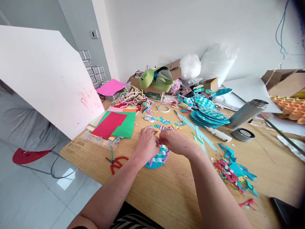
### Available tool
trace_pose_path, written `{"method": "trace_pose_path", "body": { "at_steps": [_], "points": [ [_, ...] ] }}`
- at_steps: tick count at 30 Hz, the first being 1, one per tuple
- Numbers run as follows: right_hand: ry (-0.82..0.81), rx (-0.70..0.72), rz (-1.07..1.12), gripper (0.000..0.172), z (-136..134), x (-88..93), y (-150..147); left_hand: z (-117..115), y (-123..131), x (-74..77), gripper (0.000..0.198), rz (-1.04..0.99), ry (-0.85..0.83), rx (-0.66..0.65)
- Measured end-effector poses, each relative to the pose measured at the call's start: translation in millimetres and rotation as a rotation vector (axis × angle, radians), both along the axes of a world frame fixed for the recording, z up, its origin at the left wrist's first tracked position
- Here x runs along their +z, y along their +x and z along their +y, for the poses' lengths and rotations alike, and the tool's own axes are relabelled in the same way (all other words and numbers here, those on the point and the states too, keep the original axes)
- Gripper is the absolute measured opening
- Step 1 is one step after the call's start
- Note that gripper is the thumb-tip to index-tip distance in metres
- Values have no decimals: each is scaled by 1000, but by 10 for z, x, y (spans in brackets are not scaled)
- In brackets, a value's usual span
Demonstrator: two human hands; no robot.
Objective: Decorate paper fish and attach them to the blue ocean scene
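Observation:
A round blue paper craft [156,163] lies on the table in front of me, with light blue wavy paper strips and purple fuzzy pieces on it. Over its far part, my left hand [148,143] has its fingers bent inward in a pinch. My right hand [175,141] meets it there, fingers curled down, so the two sets of fingertips nearly touch. Whatever they grip is hidden behind the fingers. Just beyond the hands lie colourful paper fish [164,127]. Red-handled pliers [116,163] rest left of the craft.
Coloured paper sheets [111,125] are stacked at left, below a large white board [52,79]. To the right are stacked blue paper discs [207,119], a white glue bottle [219,135], a steel flask [247,113], its lid [243,134] and paper scraps [235,171]. Fuzzy stems [133,97] lie behind.

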State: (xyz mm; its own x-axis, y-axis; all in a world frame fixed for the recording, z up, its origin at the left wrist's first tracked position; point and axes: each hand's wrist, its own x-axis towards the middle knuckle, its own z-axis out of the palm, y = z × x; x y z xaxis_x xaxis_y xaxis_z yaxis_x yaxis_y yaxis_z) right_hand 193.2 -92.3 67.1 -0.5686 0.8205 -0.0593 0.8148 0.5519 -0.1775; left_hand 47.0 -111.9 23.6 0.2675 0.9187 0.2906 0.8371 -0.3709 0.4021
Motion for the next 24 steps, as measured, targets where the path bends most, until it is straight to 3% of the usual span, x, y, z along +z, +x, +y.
{"method": "trace_pose_path", "body": {
  "at_steps": [8,16,24],
  "points": [
    [-26,-17,56,24,-2,47,42,13,-38,15,1,-21,-34,6],
    [63,-189,96,27,-14,178,165,10,-91,71,10,-16,-24,17],
    [74,-198,83,25,-13,180,186,59,-135,142,11,4,-5,44]
  ]
}}
